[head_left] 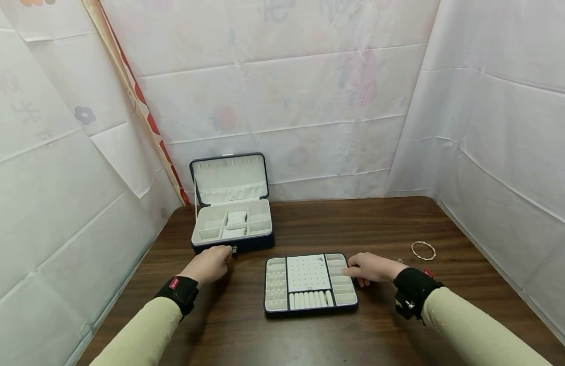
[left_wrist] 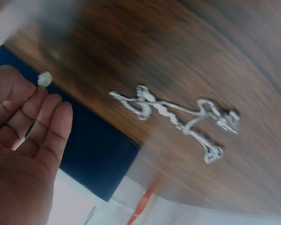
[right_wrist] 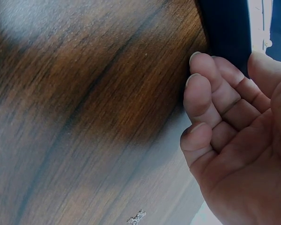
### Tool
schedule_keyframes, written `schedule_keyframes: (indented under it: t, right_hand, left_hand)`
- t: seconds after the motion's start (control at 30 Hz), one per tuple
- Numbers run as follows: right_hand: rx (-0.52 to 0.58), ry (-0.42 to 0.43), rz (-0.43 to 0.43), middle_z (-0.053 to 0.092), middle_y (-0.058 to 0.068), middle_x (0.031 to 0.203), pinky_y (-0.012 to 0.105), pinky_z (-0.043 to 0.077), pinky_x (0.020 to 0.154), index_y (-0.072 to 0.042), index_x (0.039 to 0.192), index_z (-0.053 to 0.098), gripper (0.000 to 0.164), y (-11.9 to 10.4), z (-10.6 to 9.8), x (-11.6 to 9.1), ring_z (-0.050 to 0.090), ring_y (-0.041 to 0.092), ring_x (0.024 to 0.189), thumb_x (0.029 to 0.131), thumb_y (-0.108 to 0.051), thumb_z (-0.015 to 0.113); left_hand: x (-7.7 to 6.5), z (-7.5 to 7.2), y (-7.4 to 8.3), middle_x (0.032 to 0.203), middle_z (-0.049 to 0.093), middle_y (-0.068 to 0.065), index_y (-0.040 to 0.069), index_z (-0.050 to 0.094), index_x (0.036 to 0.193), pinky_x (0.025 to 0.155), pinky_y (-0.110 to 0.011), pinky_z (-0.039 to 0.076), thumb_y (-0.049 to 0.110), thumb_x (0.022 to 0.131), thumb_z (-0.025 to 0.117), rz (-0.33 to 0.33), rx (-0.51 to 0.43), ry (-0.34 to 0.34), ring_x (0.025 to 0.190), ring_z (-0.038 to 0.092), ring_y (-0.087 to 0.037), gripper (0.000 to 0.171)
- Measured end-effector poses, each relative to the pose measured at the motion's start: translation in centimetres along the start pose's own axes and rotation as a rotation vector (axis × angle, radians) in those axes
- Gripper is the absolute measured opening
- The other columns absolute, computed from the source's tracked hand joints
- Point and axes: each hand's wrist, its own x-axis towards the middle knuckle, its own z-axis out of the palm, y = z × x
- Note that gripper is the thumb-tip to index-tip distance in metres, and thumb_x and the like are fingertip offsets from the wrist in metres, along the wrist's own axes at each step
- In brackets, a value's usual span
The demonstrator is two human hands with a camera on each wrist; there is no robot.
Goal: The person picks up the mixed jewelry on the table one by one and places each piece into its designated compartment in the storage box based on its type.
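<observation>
An open dark blue jewelry box (head_left: pixel 246 243) with a cream lining stands at the back left of the brown table (head_left: pixel 383 223). My left hand (head_left: pixel 211 264) is at its front wall and pinches a small white pearl-like piece (left_wrist: pixel 44 78) at its fingertips. The box's blue side (left_wrist: pixel 93 150) is right behind those fingers. A compartmented tray (head_left: pixel 310 311) lies in the middle. My right hand (head_left: pixel 369 268) holds its right edge, with curled fingers (right_wrist: pixel 201 93) against the dark side (right_wrist: pixel 227 28) and the thumb over the rim.
A tangled silver chain piece (left_wrist: pixel 178 117) lies on the wood near the left hand. A thin gold bracelet (head_left: pixel 422 250) lies at the right of the table. A tiny silver bit (right_wrist: pixel 136 217) lies near the right hand. White sheets wall in the table on three sides.
</observation>
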Motion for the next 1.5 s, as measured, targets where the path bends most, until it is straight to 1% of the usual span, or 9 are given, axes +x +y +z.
schedule_keyframes:
  t: [0.2, 0.47, 0.57, 0.77, 0.83, 1.03, 1.23, 1.4, 1.5]
  right_hand:
    - [-0.02, 0.002, 0.009, 0.062, 0.004, 0.068, 0.031, 0.045, 0.06, -0.007, 0.082, 0.06, 0.031, 0.2, 0.1, 0.2, 0.057, 0.018, 0.06, 0.105, -0.028, 0.058]
    - [-0.032, 0.004, 0.013, 0.062, 0.005, 0.068, 0.032, 0.046, 0.06, -0.008, 0.082, 0.06, 0.031, 0.1, 0.1, 0.1, 0.058, 0.019, 0.06, 0.105, -0.029, 0.059]
    - [-0.028, 0.005, 0.017, 0.063, 0.005, 0.068, 0.031, 0.046, 0.06, -0.007, 0.083, 0.06, 0.031, -0.1, 0.0, 0.1, 0.058, 0.018, 0.059, 0.105, -0.029, 0.058]
    - [-0.021, 0.011, 0.026, 0.063, 0.006, 0.068, 0.031, 0.045, 0.06, -0.008, 0.083, 0.061, 0.03, -0.2, 0.0, 0.1, 0.057, 0.018, 0.059, 0.105, -0.029, 0.058]
    - [-0.019, 0.013, 0.029, 0.063, 0.006, 0.068, 0.031, 0.045, 0.06, -0.008, 0.083, 0.061, 0.03, -0.2, 0.1, 0.1, 0.057, 0.018, 0.059, 0.105, -0.028, 0.058]
    - [-0.007, 0.015, 0.028, 0.063, 0.007, 0.068, 0.031, 0.045, 0.059, -0.007, 0.083, 0.061, 0.03, -0.3, 0.1, 0.0, 0.057, 0.019, 0.058, 0.105, -0.027, 0.059]
    - [0.006, 0.017, 0.017, 0.062, 0.008, 0.069, 0.032, 0.045, 0.059, -0.006, 0.083, 0.06, 0.03, -0.3, 0.1, -0.2, 0.058, 0.021, 0.06, 0.105, -0.027, 0.059]
    - [0.004, 0.015, 0.006, 0.062, 0.009, 0.069, 0.033, 0.045, 0.059, -0.005, 0.084, 0.06, 0.03, -0.3, 0.1, -0.2, 0.058, 0.021, 0.061, 0.105, -0.026, 0.058]
    - [0.005, 0.015, 0.008, 0.062, 0.009, 0.069, 0.033, 0.045, 0.059, -0.005, 0.084, 0.06, 0.03, -0.3, 0.1, -0.2, 0.058, 0.022, 0.061, 0.105, -0.026, 0.058]
  left_hand:
    - [0.1, -0.9, 0.7, 0.082, 0.059, 0.005, 0.013, 0.06, 0.086, 0.066, -0.034, 0.047, -0.003, 0.086, 0.071, 0.041, -0.112, 0.048, 0.073, 0.052, -0.011, 0.02]
    - [0.0, -2.0, 2.3, 0.087, 0.066, 0.007, 0.014, 0.069, 0.091, 0.073, -0.034, 0.05, 0.005, 0.09, 0.077, 0.001, -0.276, 0.12, 0.08, 0.058, -0.01, 0.012]
    - [0.1, -2.5, 3.1, 0.087, 0.069, 0.007, 0.015, 0.07, 0.091, 0.07, -0.031, 0.05, 0.008, 0.091, 0.076, 0.004, -0.342, 0.154, 0.078, 0.058, -0.01, 0.009]
    - [0.2, -3.0, 4.2, 0.084, 0.07, 0.008, 0.018, 0.072, 0.092, 0.064, -0.027, 0.048, 0.014, 0.096, 0.073, -0.034, -0.502, 0.189, 0.075, 0.059, -0.011, 0.005]
    - [0.3, -3.1, 4.5, 0.083, 0.069, 0.006, 0.017, 0.072, 0.093, 0.064, -0.027, 0.048, 0.017, 0.096, 0.072, -0.044, -0.541, 0.195, 0.075, 0.059, -0.012, 0.003]
    - [0.6, -3.0, 5.2, 0.085, 0.071, 0.001, 0.017, 0.073, 0.092, 0.065, -0.027, 0.048, 0.02, 0.096, 0.072, -0.05, -0.58, 0.213, 0.076, 0.06, -0.013, 0.005]
    - [0.8, -2.9, 5.9, 0.088, 0.073, 0.005, 0.018, 0.073, 0.093, 0.068, -0.027, 0.049, 0.018, 0.096, 0.072, -0.066, -0.601, 0.211, 0.081, 0.063, -0.014, 0.003]
    - [1.1, -3.0, 6.4, 0.09, 0.076, 0.006, 0.014, 0.073, 0.097, 0.074, -0.029, 0.053, 0.019, 0.098, 0.071, -0.086, -0.675, 0.197, 0.085, 0.069, -0.013, 0.006]
    - [1.4, -3.0, 6.8, 0.09, 0.077, 0.004, 0.009, 0.073, 0.101, 0.078, -0.033, 0.055, 0.017, 0.098, 0.07, -0.106, -0.739, 0.182, 0.088, 0.072, -0.015, 0.009]
